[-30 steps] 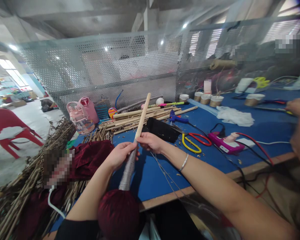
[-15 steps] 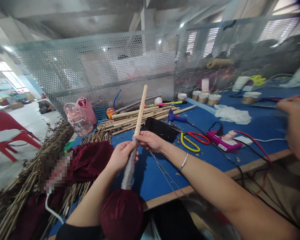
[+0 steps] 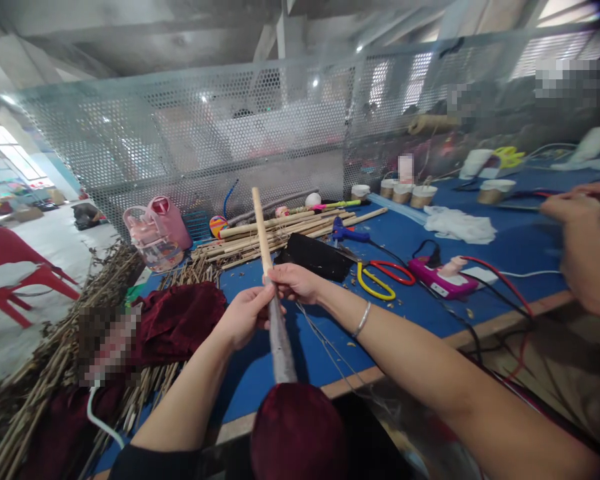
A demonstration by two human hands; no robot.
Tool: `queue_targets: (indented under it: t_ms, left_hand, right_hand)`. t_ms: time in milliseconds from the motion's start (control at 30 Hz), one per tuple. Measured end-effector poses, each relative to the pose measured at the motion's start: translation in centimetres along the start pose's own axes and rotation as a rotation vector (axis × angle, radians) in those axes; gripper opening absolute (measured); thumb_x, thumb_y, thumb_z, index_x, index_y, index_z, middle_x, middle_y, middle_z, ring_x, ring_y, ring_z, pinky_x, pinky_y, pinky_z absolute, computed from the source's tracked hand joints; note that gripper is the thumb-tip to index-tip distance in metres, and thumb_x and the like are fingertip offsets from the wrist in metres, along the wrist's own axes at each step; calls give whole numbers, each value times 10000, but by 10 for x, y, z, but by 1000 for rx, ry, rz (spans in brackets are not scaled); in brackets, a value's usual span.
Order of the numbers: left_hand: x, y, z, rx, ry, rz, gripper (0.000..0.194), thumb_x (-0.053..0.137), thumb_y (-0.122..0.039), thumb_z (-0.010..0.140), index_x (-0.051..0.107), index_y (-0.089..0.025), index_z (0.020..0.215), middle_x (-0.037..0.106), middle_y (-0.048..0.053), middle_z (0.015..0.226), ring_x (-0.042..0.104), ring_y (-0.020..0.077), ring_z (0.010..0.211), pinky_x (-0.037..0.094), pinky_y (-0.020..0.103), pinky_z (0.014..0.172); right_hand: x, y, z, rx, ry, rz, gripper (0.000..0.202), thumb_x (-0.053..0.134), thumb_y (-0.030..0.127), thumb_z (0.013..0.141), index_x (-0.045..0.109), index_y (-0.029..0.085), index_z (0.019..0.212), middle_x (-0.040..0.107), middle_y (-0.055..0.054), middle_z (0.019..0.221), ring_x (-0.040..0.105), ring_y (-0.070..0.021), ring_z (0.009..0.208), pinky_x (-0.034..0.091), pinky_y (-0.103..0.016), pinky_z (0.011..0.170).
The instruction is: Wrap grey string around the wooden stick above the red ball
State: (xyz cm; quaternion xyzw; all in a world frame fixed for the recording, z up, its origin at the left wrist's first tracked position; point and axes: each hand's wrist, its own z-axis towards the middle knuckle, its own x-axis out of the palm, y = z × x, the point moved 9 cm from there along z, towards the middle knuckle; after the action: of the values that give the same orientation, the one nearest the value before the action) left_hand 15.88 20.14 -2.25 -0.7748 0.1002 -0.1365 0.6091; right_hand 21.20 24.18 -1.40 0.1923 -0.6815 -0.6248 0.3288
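A pale wooden stick (image 3: 261, 230) rises from a grey wrapped section (image 3: 281, 343), which ends in a dark red fabric-covered ball (image 3: 299, 433) near my lap. My left hand (image 3: 249, 310) is closed around the stick just where grey meets bare wood. Right beside it my right hand (image 3: 294, 283) pinches the stick at the same place, its fingertips touching the wood. Thin wires (image 3: 330, 350) hang from below my right hand toward the table edge. A dark red cloth (image 3: 177, 320) lies to the left of my left hand.
Bundled dry stalks (image 3: 35, 367) cover the left side. On the blue table (image 3: 405, 327) lie wooden sticks (image 3: 300, 227), a blue glue gun (image 3: 349, 231), red-and-yellow-handled pliers (image 3: 377, 280), a purple power strip (image 3: 443, 279) and a black pad (image 3: 317, 257). Another person's hands (image 3: 573, 207) work at right.
The stick's top has swung left and toward upright, while the red ball has shifted right. Both hands keep their hold on it. The view has shifted slightly.
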Motion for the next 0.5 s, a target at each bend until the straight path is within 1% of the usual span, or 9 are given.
queue_targets:
  t_ms: [33, 67, 167, 267, 333, 400, 500]
  left_hand:
    - [2, 2, 0, -25, 25, 24, 408, 606, -539, 663, 565, -151, 784, 586, 14, 603, 529, 104, 488, 400, 209, 458]
    - [1, 3, -1, -35, 24, 70, 414, 620, -538, 649, 564, -143, 761, 575, 13, 587, 526, 102, 485, 401, 206, 453]
    - [-9, 3, 0, -27, -68, 202, 428, 639, -546, 621, 536, -131, 639, 499, -16, 496, 456, 74, 421, 373, 192, 416]
    - [-16, 5, 2, -45, -141, 215, 420, 669, -523, 593, 518, -132, 591, 476, -32, 477, 418, 60, 405, 369, 194, 418]
    - [-18, 5, 2, -41, -152, 190, 405, 677, -504, 597, 528, -127, 596, 482, -34, 489, 420, 57, 413, 372, 192, 429]
    - [-16, 4, 3, -32, -110, 155, 385, 668, -488, 620, 565, -118, 651, 510, -25, 518, 441, 59, 429, 375, 189, 440]
    - [-9, 3, 1, -44, 18, 76, 384, 650, -465, 660, 610, -116, 815, 597, 25, 618, 541, 100, 507, 406, 205, 480]
  right_hand:
    - [1, -1, 0, -2, 11, -29, 358, 570, 482, 736, 477, 140, 687, 343, 84, 405, 242, -35, 333, 128, -159, 308]
    - [2, -3, 1, -8, 17, -57, 352, 578, 472, 733, 477, 138, 679, 362, 78, 413, 260, -35, 336, 138, -161, 307]
    - [2, -8, 4, -17, -3, -108, 351, 588, 463, 727, 485, 132, 673, 377, 78, 428, 246, -26, 328, 146, -164, 301]
    - [-3, -13, 6, -2, -33, -119, 360, 577, 473, 734, 497, 127, 681, 368, 81, 433, 231, -23, 319, 144, -164, 293]
    - [-4, -14, 7, 5, -10, -101, 351, 578, 466, 737, 508, 123, 707, 371, 81, 440, 226, -22, 323, 144, -160, 292]
    - [-5, -13, 6, 13, 32, -59, 332, 600, 444, 725, 517, 124, 753, 357, 88, 436, 218, -23, 331, 141, -152, 297]
    - [-5, -9, 4, 7, 80, 4, 340, 626, 430, 704, 512, 132, 821, 397, 83, 444, 227, -26, 339, 130, -146, 306]
